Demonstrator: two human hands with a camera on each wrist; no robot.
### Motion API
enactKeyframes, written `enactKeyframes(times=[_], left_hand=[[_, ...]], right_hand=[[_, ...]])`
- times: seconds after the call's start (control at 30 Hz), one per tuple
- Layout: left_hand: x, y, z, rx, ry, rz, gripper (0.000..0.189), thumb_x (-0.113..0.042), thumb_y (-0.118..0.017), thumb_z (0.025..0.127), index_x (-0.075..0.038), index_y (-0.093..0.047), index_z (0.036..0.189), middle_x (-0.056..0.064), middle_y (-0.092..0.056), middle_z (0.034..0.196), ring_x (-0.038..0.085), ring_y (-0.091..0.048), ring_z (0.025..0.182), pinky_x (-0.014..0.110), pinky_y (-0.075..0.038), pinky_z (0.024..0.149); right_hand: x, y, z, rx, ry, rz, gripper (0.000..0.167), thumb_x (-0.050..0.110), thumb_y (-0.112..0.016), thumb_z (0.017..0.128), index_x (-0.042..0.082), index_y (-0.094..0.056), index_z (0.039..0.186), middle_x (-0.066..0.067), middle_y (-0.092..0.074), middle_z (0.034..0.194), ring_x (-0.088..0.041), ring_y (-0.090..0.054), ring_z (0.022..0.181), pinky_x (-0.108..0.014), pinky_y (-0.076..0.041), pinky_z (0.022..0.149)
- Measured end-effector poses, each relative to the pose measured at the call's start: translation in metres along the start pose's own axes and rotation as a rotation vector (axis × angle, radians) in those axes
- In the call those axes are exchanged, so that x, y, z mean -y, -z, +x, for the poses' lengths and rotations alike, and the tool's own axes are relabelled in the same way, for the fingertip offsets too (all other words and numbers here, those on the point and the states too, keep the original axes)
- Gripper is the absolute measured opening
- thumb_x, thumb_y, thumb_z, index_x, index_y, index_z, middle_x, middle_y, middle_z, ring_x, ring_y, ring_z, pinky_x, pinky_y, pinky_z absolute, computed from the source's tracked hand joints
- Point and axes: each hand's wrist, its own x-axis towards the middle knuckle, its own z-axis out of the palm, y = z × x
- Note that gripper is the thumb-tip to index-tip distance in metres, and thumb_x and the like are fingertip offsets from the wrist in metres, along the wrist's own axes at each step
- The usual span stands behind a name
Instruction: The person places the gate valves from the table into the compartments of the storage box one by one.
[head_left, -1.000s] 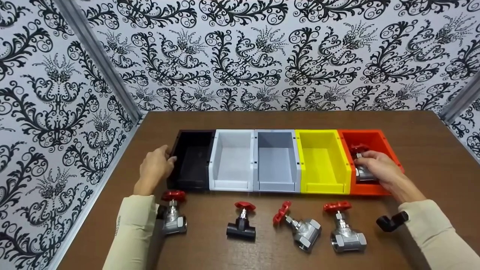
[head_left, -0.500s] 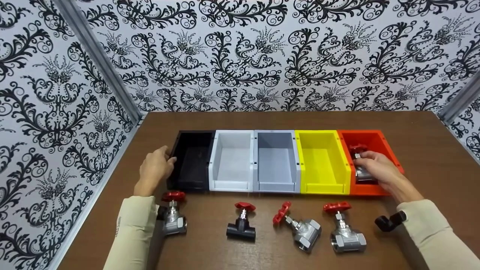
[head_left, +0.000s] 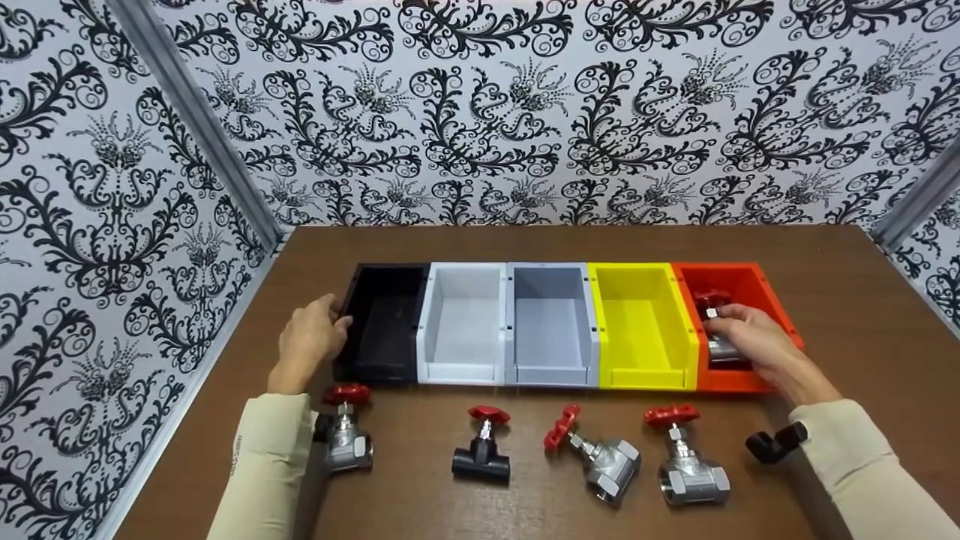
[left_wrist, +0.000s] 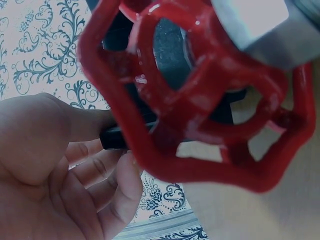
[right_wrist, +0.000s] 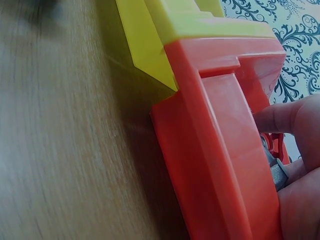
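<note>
At the left end of the bin row, my left hand (head_left: 309,337) pinches the side wall of the black bin (head_left: 382,330); the left wrist view has the thumb and fingers on either side of its dark edge. My right hand (head_left: 761,345) reaches into the red bin (head_left: 739,381) at the other end. There it holds a metal valve (head_left: 724,349) with a red handwheel (head_left: 711,298), thumb and fingers at the stem. That valve is partly covered by the hand. In the right wrist view the bin's front wall (right_wrist: 235,150) hides most of it.
White (head_left: 462,373), grey (head_left: 553,375) and yellow bins (head_left: 652,379) stand between. In front lie a black tee valve (head_left: 481,461) and metal valves (head_left: 346,442), (head_left: 613,469), (head_left: 694,480). A black elbow-shaped piece (head_left: 776,442) is by the right sleeve. Patterned walls enclose the table (head_left: 570,244).
Very little differs. The right hand, with the valve in the red bin, appears slightly further left in the head view, which itself has shifted a little. The left hand stays at the black bin.
</note>
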Motion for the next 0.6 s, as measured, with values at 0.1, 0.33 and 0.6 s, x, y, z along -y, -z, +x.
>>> enactKeyframes(times=[0.1,0.33,0.6], left_hand=[[-0.0009,0.0002,-0.0011,-0.016,-0.017,0.006,0.028,-0.021,-0.058,0.097,-0.001,-0.060,0.117,0.020,-0.069,0.115,0.045,-0.062,0.107,0.060,-0.048,0.084],[-0.0021,0.0000,-0.0027,-0.048,-0.030,0.005,0.026,-0.020,-0.060,0.096,-0.001,-0.061,0.113,0.020,-0.070,0.110,0.046,-0.063,0.105,0.061,-0.048,0.081],[-0.0014,0.0004,-0.0023,-0.036,-0.025,0.013,0.022,-0.020,-0.060,0.095,-0.003,-0.061,0.109,0.021,-0.069,0.110,0.045,-0.063,0.103,0.061,-0.048,0.081]], right_hand=[[-0.0003,-0.0007,-0.0009,-0.004,0.002,0.011,0.068,0.031,-0.049,0.102,-0.011,-0.024,0.149,-0.023,-0.039,0.140,-0.020,-0.048,0.103,-0.016,-0.046,0.080],[0.0000,0.0005,-0.0015,0.011,-0.001,0.028,0.070,0.032,-0.047,0.103,-0.010,-0.019,0.152,-0.029,-0.029,0.151,-0.028,-0.043,0.117,-0.017,-0.042,0.084],[-0.0018,0.0013,-0.0021,0.021,-0.006,0.029,0.069,0.032,-0.046,0.103,-0.008,-0.018,0.153,-0.029,-0.026,0.154,-0.031,-0.040,0.121,-0.029,-0.039,0.095]])
